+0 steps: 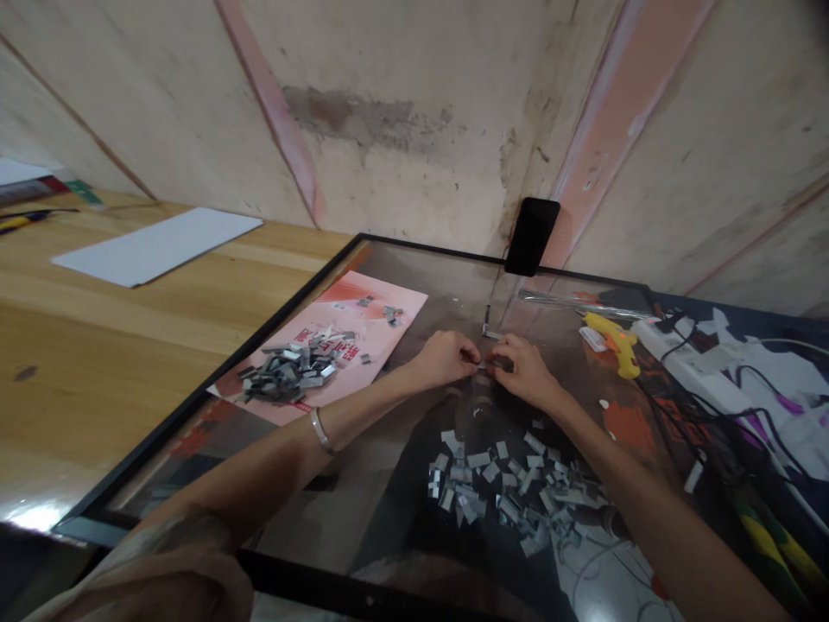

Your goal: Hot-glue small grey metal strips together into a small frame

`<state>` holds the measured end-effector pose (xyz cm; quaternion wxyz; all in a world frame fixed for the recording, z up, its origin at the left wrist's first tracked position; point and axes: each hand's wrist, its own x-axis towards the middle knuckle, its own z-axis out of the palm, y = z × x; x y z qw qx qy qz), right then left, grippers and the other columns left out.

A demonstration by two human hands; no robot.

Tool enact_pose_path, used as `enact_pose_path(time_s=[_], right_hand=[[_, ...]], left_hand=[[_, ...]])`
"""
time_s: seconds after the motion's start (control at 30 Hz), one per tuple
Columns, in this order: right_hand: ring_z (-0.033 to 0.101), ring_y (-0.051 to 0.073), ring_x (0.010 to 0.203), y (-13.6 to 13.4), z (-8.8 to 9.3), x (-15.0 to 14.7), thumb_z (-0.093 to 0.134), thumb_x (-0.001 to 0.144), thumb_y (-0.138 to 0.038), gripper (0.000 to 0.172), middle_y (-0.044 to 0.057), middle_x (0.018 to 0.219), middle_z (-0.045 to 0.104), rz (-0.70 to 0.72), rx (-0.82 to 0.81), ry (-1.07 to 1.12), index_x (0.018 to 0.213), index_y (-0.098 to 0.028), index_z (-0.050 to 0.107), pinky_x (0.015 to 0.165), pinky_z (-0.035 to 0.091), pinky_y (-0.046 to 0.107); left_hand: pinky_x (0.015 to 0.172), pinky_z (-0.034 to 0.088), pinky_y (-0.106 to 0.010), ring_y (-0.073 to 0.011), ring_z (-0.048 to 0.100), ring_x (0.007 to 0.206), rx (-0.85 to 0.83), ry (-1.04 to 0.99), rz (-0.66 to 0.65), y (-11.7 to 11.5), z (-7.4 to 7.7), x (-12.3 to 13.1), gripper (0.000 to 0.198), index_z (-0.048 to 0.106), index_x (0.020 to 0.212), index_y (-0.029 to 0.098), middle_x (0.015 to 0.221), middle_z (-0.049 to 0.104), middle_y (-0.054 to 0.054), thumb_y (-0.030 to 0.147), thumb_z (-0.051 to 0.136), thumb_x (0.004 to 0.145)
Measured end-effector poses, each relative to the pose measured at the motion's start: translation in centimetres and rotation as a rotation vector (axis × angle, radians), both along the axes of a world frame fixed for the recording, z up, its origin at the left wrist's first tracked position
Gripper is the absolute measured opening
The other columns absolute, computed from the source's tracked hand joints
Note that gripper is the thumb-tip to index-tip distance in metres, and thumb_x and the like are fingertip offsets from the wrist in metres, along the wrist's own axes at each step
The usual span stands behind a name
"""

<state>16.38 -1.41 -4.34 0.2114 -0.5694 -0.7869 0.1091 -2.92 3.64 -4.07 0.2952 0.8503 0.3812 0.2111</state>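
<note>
My left hand [446, 356] and my right hand [522, 371] meet near the middle of a dark glass-topped surface [382, 441]. Thumbs and fingers of both are pinched toward a small silvery piece [481, 366], mostly hidden by the fingertips. Just beyond them a thin L-shaped metal piece [487, 326] lies on the glass. Many small flat silvery pieces [511, 475] are scattered nearer to me, left of my right forearm. Another heap of such pieces [291, 373] lies on a pink printed sheet [376, 320], left of my left hand.
A yellow glue gun [615, 341] lies at right, beside a white power strip [686, 354] with tangled cables. A black phone [532, 236] leans on the wall at the back. White paper [155, 246] rests on the wooden table [84, 345] at left. Green-yellow handles [770, 536] show lower right.
</note>
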Motion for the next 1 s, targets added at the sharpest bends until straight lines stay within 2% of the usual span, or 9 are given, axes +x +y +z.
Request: enact_pose_path(time_s=[0.73, 1.0], right_hand=[[0.054, 0.021, 0.092, 0.07, -0.06, 0.07, 0.059, 0.075, -0.022, 0.014, 0.005, 0.096, 0.059, 0.022, 0.012, 0.010, 0.086, -0.024, 0.068, 0.078, 0.040, 0.033], [0.054, 0.021, 0.093, 0.04, 0.00, 0.07, 0.058, 0.076, -0.023, 0.013, 0.004, 0.096, 0.059, 0.014, 0.001, 0.003, 0.086, -0.024, 0.067, 0.079, 0.040, 0.033]], left_hand=[[0.060, 0.043, -0.019, -0.0124, 0.061, 0.066, -0.047, 0.010, 0.025, -0.06, 0.20, -0.04, 0.021, 0.073, 0.087, 0.017, 0.073, 0.070, -0.001, 0.024, 0.067, 0.068], [0.059, 0.042, -0.021, -0.0122, 0.058, 0.066, 0.022, 0.030, 0.022, 0.07, 0.41, -0.10, 0.021, 0.073, 0.085, 0.017, 0.078, 0.068, -0.002, 0.025, 0.069, 0.066]])
